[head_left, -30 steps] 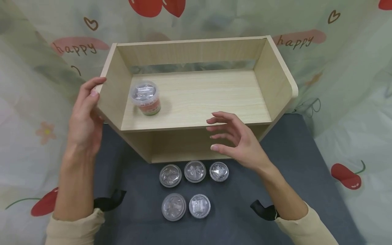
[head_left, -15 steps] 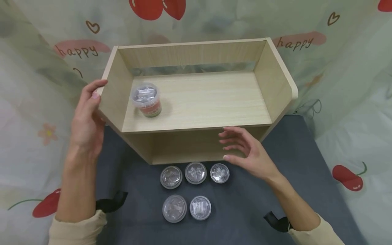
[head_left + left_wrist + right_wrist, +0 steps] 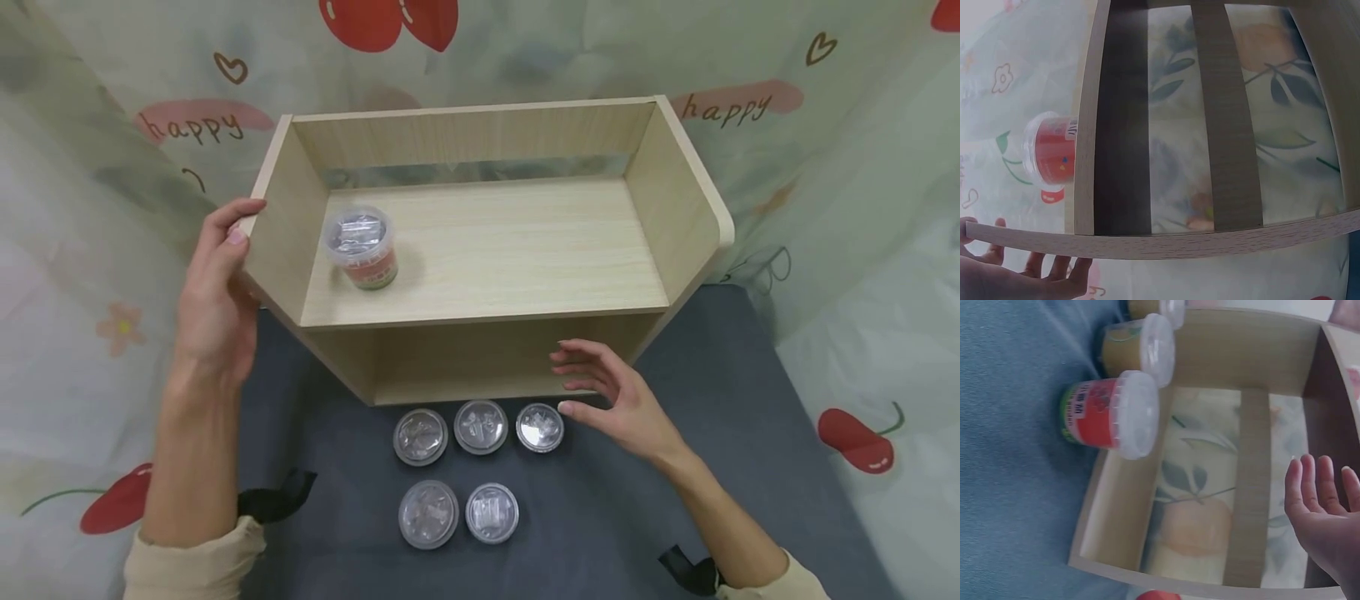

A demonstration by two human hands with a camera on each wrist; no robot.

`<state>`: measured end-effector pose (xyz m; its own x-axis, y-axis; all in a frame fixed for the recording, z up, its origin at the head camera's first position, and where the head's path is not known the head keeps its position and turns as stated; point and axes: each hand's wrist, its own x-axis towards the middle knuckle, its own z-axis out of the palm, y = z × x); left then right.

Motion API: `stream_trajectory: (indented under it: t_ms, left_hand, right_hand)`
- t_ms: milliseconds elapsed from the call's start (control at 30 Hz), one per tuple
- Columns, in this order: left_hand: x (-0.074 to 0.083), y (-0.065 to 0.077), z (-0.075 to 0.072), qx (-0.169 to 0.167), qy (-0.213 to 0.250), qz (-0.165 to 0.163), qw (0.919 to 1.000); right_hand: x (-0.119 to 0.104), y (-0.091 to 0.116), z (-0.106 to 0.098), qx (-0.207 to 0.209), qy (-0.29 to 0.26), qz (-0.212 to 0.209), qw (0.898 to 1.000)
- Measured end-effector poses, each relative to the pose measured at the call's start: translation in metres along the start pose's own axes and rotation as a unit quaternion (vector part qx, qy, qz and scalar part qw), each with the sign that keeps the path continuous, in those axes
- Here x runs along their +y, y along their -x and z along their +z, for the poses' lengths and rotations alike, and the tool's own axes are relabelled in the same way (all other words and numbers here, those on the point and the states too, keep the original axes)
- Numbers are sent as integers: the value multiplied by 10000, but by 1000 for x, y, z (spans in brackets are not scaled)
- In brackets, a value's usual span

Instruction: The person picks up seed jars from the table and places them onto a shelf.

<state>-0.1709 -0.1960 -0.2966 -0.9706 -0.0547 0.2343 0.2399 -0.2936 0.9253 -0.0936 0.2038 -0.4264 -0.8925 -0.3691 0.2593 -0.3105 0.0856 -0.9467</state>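
Observation:
A two-level light wooden shelf (image 3: 487,258) stands at the back of the table. My left hand (image 3: 217,292) grips the front edge of its left side panel, and the left wrist view shows those fingers (image 3: 1079,272) along the board. On the upper board, at the left, a lidded plastic tub (image 3: 360,248) with a red label sits upright. My right hand (image 3: 618,400) hovers before the lower level's right part, fingers loosely bent and holding nothing. Its thumb is near the rightmost tub (image 3: 540,427) of the row in front; the right wrist view shows a red-labelled tub (image 3: 1094,412).
Several clear-lidded tubs, such as the middle one (image 3: 481,427) and a nearer one (image 3: 492,513), stand in two rows on the dark blue cloth (image 3: 330,533). A patterned curtain (image 3: 480,67) hangs behind the shelf. A thin cord (image 3: 772,265) lies at the right.
My right hand has moved down and rightward, from before the upper board's front edge to near the rightmost tub. My left hand keeps its grip on the shelf.

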Motion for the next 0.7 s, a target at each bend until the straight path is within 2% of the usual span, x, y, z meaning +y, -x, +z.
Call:
stream_trajectory:
  t_ms: [700]
  left_hand:
    - [-1, 0, 0, 25, -6, -27, 10000]
  right_hand:
    - [49, 20, 6, 309, 181, 74, 9993]
